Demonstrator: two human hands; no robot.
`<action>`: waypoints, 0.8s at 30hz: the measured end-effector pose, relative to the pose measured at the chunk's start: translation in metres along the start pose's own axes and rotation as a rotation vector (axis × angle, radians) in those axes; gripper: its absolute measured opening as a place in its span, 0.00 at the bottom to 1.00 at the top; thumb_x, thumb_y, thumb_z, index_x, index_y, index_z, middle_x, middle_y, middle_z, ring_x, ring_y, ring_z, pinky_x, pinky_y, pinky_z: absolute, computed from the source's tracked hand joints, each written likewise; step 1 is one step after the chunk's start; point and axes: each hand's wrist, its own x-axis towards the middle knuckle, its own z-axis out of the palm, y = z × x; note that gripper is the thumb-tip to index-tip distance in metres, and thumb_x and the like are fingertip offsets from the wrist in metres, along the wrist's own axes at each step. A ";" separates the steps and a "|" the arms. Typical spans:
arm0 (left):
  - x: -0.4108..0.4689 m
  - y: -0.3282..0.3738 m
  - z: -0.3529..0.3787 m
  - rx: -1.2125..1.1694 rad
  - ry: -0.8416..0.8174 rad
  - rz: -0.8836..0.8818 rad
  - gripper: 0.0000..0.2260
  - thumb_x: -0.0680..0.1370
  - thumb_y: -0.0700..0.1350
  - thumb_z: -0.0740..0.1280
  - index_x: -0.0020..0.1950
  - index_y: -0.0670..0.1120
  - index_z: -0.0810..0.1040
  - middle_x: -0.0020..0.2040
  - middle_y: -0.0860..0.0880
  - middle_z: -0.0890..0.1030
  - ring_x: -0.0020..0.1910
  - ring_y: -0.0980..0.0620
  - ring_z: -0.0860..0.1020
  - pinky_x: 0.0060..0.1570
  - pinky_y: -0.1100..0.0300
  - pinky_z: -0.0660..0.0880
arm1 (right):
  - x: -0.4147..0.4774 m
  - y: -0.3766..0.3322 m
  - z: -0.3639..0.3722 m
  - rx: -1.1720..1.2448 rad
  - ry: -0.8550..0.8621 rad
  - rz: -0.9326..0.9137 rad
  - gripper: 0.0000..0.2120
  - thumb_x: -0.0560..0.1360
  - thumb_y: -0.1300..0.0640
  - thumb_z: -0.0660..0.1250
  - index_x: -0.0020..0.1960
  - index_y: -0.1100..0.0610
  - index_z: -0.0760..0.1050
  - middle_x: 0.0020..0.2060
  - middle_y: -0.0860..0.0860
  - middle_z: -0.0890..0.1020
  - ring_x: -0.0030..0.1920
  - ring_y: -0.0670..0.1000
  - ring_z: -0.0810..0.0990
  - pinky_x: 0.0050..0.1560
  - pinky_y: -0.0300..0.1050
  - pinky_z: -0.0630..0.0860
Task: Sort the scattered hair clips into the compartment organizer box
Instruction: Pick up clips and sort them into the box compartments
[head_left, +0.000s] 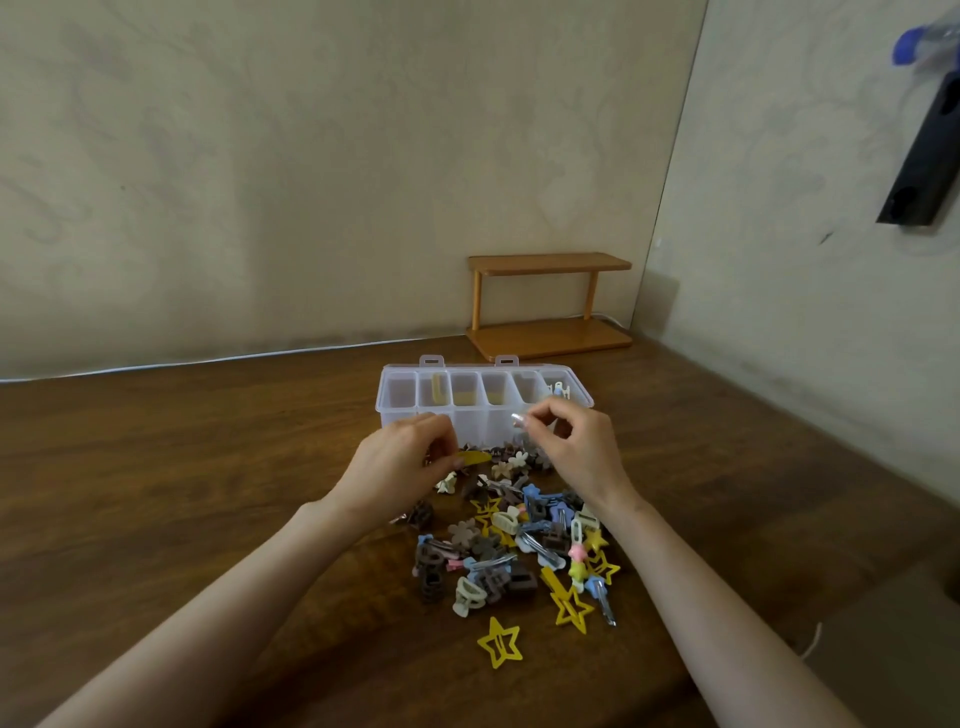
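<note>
A clear compartment organizer box (483, 400) stands open on the wooden counter (208, 441), its row of cells facing the person. One cell near the left holds a pale yellow clip (439, 387); the cell at the far right holds a small light clip (558, 389). At six o'clock from the box lies a heap of hair clips (519, 540): brown, blue, cream and yellow stars, one yellow star clip (500, 643) lying apart at the heap's six o'clock edge. The left hand (400, 467) pinches a yellow oval clip (475, 458) over the heap's twelve o'clock end. The right hand (571, 447), raised before the box's front wall, pinches a small pale clip (518, 420) between thumb and fingertips. A wooden shelf (548, 304) stands at one o'clock beyond the box.
</note>
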 end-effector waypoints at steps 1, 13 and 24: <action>0.000 0.001 0.000 -0.027 0.026 -0.008 0.05 0.75 0.49 0.68 0.43 0.51 0.73 0.37 0.58 0.73 0.36 0.60 0.73 0.37 0.66 0.72 | -0.001 -0.002 0.000 0.033 -0.065 -0.004 0.04 0.74 0.55 0.69 0.41 0.54 0.80 0.35 0.46 0.81 0.37 0.48 0.78 0.40 0.46 0.76; 0.000 0.005 0.003 -0.199 0.080 -0.014 0.02 0.74 0.46 0.68 0.44 0.50 0.76 0.40 0.55 0.79 0.40 0.58 0.78 0.41 0.57 0.79 | -0.004 -0.013 0.004 0.121 -0.189 0.016 0.03 0.71 0.58 0.73 0.40 0.55 0.79 0.35 0.48 0.80 0.35 0.51 0.76 0.37 0.42 0.73; -0.001 0.003 0.002 -0.174 0.024 -0.059 0.04 0.75 0.45 0.67 0.47 0.47 0.78 0.43 0.53 0.80 0.42 0.57 0.78 0.45 0.56 0.79 | 0.033 0.001 -0.013 -0.427 0.350 0.188 0.09 0.73 0.52 0.70 0.37 0.54 0.73 0.34 0.46 0.77 0.35 0.47 0.75 0.28 0.37 0.60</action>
